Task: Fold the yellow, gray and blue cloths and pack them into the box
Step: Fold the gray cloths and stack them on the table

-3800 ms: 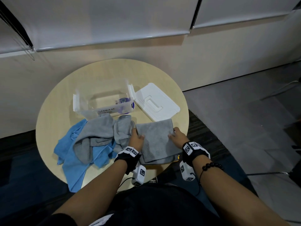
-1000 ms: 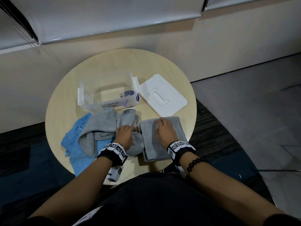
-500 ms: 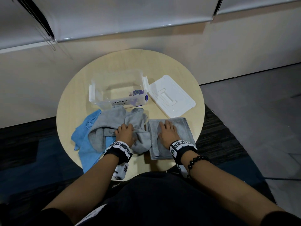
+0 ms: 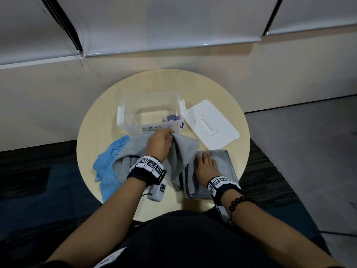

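My left hand (image 4: 159, 145) has its fingers curled round a bunch of the loose gray cloth (image 4: 183, 151), which drapes down from my grip toward my right wrist. Just beyond its knuckles stands the clear box (image 4: 150, 113), open, with nothing visible inside. The blue cloth (image 4: 110, 163) lies crumpled to the outer side of my left wrist, partly under the gray one. My right hand (image 4: 205, 168) lies flat, fingers spread, pressing on the folded gray cloth (image 4: 224, 161) near the desk (image 4: 96, 122) edge. The white lid (image 4: 210, 124) rests just ahead of those fingers, beside the box.
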The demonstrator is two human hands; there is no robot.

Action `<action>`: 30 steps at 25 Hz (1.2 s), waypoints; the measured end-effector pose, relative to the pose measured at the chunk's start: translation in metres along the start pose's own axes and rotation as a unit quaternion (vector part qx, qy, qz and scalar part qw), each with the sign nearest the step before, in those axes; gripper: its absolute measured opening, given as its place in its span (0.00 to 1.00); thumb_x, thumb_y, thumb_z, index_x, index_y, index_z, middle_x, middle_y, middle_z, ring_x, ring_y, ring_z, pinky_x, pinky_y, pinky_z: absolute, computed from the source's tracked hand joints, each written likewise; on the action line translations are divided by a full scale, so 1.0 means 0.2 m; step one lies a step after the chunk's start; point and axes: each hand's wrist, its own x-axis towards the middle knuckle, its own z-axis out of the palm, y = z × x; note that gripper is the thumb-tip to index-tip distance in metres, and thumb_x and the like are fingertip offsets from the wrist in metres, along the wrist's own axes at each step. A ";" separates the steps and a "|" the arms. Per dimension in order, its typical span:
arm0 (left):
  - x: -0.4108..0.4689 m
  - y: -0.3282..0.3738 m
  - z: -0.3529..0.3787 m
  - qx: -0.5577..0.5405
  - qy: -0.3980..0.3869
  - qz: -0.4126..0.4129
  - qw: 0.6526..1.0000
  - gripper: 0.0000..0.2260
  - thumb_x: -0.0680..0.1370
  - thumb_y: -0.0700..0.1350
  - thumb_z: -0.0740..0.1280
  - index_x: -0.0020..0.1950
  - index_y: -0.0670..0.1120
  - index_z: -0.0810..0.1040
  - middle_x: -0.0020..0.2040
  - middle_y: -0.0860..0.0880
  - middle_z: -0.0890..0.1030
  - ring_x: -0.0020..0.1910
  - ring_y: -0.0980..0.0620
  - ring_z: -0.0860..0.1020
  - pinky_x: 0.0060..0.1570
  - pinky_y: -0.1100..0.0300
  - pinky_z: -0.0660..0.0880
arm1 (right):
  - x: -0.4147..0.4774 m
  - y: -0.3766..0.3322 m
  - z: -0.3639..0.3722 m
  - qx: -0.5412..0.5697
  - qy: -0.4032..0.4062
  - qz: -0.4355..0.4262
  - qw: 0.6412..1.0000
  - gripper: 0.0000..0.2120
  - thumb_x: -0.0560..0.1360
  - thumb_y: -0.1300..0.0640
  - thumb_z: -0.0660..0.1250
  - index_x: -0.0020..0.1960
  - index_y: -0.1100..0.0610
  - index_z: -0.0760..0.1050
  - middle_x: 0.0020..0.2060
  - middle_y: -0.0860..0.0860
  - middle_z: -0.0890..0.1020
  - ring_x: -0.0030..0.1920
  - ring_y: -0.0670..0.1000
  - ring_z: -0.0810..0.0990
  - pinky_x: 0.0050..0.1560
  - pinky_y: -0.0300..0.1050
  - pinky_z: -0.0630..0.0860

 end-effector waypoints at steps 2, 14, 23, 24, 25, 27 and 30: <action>0.07 0.11 -0.11 -0.035 -0.004 0.014 0.999 0.10 0.79 0.41 0.63 0.53 0.49 0.83 0.47 0.46 0.85 0.49 0.45 0.81 0.52 0.53 0.77 | 0.01 -0.01 -0.02 0.000 -0.008 0.006 1.000 0.31 0.82 0.61 0.54 0.82 0.60 0.45 0.81 0.62 0.46 0.81 0.62 0.44 0.80 0.59 0.47; 0.10 0.32 -0.56 -0.133 0.013 0.128 0.983 0.06 0.80 0.47 0.66 0.44 0.49 0.75 0.35 0.53 0.78 0.33 0.59 0.76 0.35 0.66 0.72 | -0.05 -0.47 -0.87 0.556 0.113 -0.218 0.794 0.15 0.85 0.52 0.58 0.66 0.56 0.77 0.63 0.52 0.82 0.66 0.53 0.78 0.69 0.50 0.73; 0.07 0.35 -0.76 -0.163 0.023 0.163 0.973 0.13 0.83 0.51 0.64 0.47 0.42 0.76 0.41 0.41 0.79 0.40 0.47 0.76 0.42 0.50 0.74 | -0.13 -0.62 -1.02 0.542 0.134 -0.301 0.773 0.19 0.83 0.65 0.60 0.72 0.54 0.72 0.67 0.54 0.78 0.69 0.52 0.75 0.73 0.53 0.70; 0.07 0.35 -0.78 -0.171 0.013 0.164 0.971 0.13 0.82 0.51 0.66 0.47 0.41 0.77 0.42 0.39 0.80 0.41 0.41 0.78 0.44 0.46 0.76 | -0.13 -0.63 -1.02 0.546 0.125 -0.313 0.767 0.18 0.83 0.64 0.61 0.72 0.53 0.72 0.67 0.52 0.79 0.69 0.51 0.75 0.72 0.51 0.71; 0.07 0.36 -0.79 -0.185 0.002 0.166 0.969 0.12 0.81 0.49 0.68 0.48 0.40 0.77 0.43 0.38 0.82 0.43 0.38 0.79 0.46 0.44 0.77 | -0.14 -0.64 -1.03 0.543 0.116 -0.322 0.766 0.16 0.83 0.63 0.62 0.70 0.54 0.73 0.64 0.49 0.80 0.67 0.49 0.77 0.69 0.49 0.72; 0.07 0.37 -0.82 -0.225 -0.011 0.161 0.961 0.09 0.78 0.45 0.72 0.48 0.40 0.78 0.41 0.36 0.82 0.39 0.38 0.79 0.42 0.46 0.77 | -0.13 -0.65 -1.04 0.532 0.103 -0.329 0.773 0.10 0.81 0.63 0.67 0.62 0.60 0.75 0.55 0.41 0.83 0.57 0.43 0.80 0.60 0.44 0.74; 0.09 0.37 -0.87 -0.221 0.024 0.149 0.964 0.08 0.75 0.45 0.75 0.46 0.42 0.79 0.32 0.40 0.73 0.32 0.49 0.69 0.36 0.55 0.68 | -0.12 -0.65 -1.05 0.536 0.095 -0.315 0.777 0.06 0.77 0.66 0.71 0.49 0.62 0.73 0.44 0.51 0.80 0.46 0.50 0.78 0.50 0.51 0.73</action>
